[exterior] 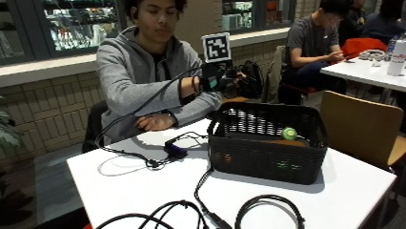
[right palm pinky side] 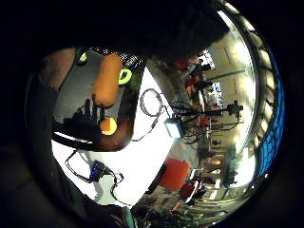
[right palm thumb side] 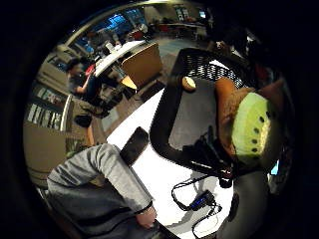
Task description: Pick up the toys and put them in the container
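White table [exterior: 126,186], black mesh container [exterior: 266,157], green-and-tan kiwi toy [right palm thumb side: 249,127] in gloved right hand [exterior: 218,76]

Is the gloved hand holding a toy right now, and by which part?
Seemingly yes: a kiwi-slice plush toy fills the thumb-side view, above the basket; where the fingers hold it can't be told.

No readable words, brand names or numbers in any view. Bottle [exterior: 397,57] on far table carries label, print too small to make out. Black-and-white square code pattern near gloved right hand [exterior: 218,78]: pattern only, no letters or digits. Black basket [exterior: 266,162], cables [exterior: 190,210] and white table [exterior: 126,191] carry no visible print. Both palm views show no legible lettering on toys, basket or background room signs.
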`<action>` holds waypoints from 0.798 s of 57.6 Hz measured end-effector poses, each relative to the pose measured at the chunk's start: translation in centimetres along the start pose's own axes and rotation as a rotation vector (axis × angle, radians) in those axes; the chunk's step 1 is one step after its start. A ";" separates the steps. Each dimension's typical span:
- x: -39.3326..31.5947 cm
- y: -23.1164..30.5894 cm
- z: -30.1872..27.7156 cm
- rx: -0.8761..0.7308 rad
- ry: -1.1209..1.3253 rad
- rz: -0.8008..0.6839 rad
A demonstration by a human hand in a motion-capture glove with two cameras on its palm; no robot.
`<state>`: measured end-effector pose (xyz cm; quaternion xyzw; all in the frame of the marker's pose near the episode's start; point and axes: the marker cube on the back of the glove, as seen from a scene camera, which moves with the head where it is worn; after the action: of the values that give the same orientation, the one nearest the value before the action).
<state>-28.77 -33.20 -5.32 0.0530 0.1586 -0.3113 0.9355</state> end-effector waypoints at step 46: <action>10.9 16.6 2.2 -0.254 0.068 0.383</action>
<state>-10.00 -26.47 -6.85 -0.0256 0.2152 -0.1036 0.9707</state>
